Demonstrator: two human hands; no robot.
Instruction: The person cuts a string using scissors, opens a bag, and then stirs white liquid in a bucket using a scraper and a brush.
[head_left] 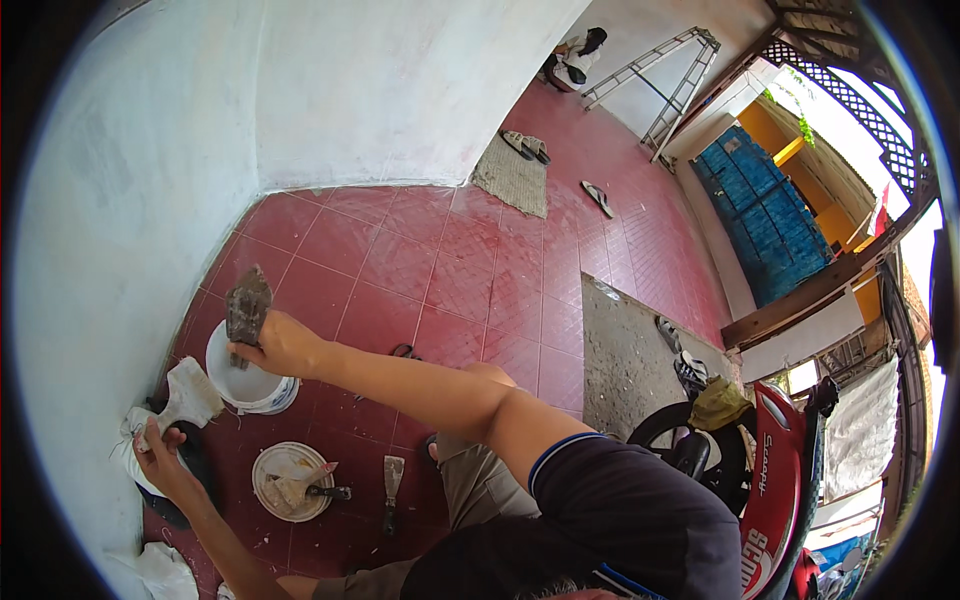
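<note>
My right hand (pixel 283 347) is closed round a worn grey-brown flat tool (pixel 248 308), trowel-like with a pointed end, held up over a white bucket (pixel 270 390). Pale material shows inside the bucket. My left hand (pixel 165 462) is low by the wall, fingers slightly bent and apart, beside a crumpled white bag (pixel 192 393); whether it touches the bag is unclear. Between my arms, a round white lid (pixel 268 490) carries pale paste and a dark-handled putty knife (pixel 328 492). A broader scraper (pixel 393 492) lies on the tiles close to my leg.
White walls (pixel 150 180) meet at a corner beside the red tiled floor (pixel 390 290). A mat (pixel 512 175) with sandals lies farther off. At the back are a crouching person (pixel 572 65) and a stepladder (pixel 665 85). A red scooter (pixel 772 470) stands to my right.
</note>
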